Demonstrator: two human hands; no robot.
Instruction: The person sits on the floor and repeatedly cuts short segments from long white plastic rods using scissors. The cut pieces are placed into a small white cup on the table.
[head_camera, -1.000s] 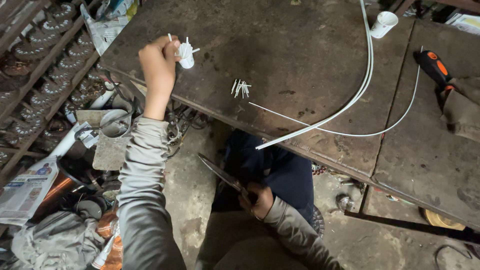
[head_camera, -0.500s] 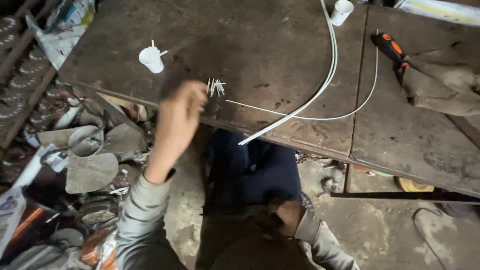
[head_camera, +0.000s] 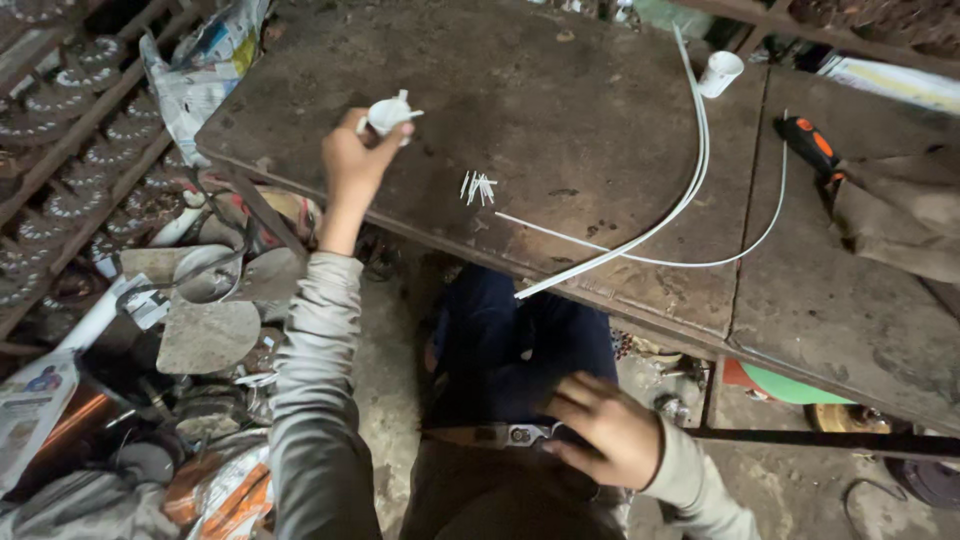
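My left hand (head_camera: 350, 160) reaches up over the near left corner of a dark, worn metal table (head_camera: 560, 90). It grips a small white cup (head_camera: 386, 113) with short white sticks poking out of it. A little pile of short white cut pieces (head_camera: 478, 187) lies on the table to the right of that hand. Long white strips (head_camera: 690, 185) curve across the table, and their cut end overhangs the near edge. My right hand (head_camera: 605, 430) is low at my lap with its fingers curled. A small metal part (head_camera: 520, 434) shows beside it, and what the hand holds is hidden.
A second white cup (head_camera: 720, 72) stands at the table's far side. An orange-and-black handled tool (head_camera: 812, 140) and a brown cloth (head_camera: 900, 215) lie at the right. Metal scraps, a scoop (head_camera: 205, 275) and racks of round parts (head_camera: 70, 160) crowd the floor at the left.
My left hand came down to the table edge near the cut pieces, then went back up and took hold of the white cup. My right hand, which held long shears, has dropped to my lap.
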